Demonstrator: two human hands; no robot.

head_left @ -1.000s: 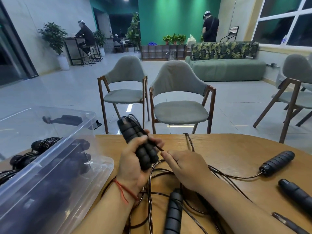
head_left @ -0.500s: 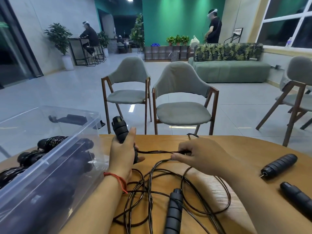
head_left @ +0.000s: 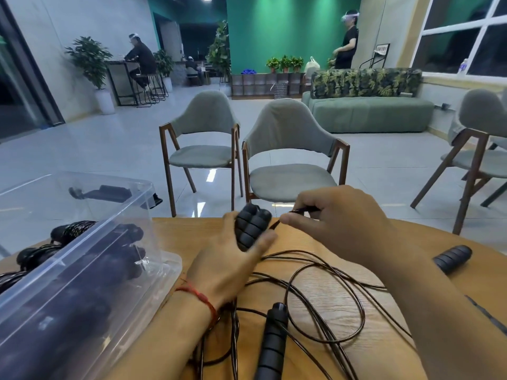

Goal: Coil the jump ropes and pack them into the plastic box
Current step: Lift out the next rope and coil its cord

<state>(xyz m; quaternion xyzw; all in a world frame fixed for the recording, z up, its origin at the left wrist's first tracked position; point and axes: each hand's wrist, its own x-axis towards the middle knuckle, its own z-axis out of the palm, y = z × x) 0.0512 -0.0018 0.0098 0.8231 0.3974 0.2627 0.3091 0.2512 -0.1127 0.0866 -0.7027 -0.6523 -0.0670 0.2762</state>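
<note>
Jump rope handles (head_left: 251,227) stand gripped in my left hand (head_left: 230,264) at the far edge of the table (head_left: 186,231); my right hand (head_left: 340,223) has lifted the pinched cord (head_left: 301,211) to wrap them.

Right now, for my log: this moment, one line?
left hand grips paired handles | right hand pinches cord | plastic box holds coiled ropes

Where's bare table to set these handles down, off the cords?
Bare wood: the far edge of the table between the plastic box and your left hand, and the far right between your right hand and the lone handle. The middle, under loose cord and the near handle, is crowded.
</note>
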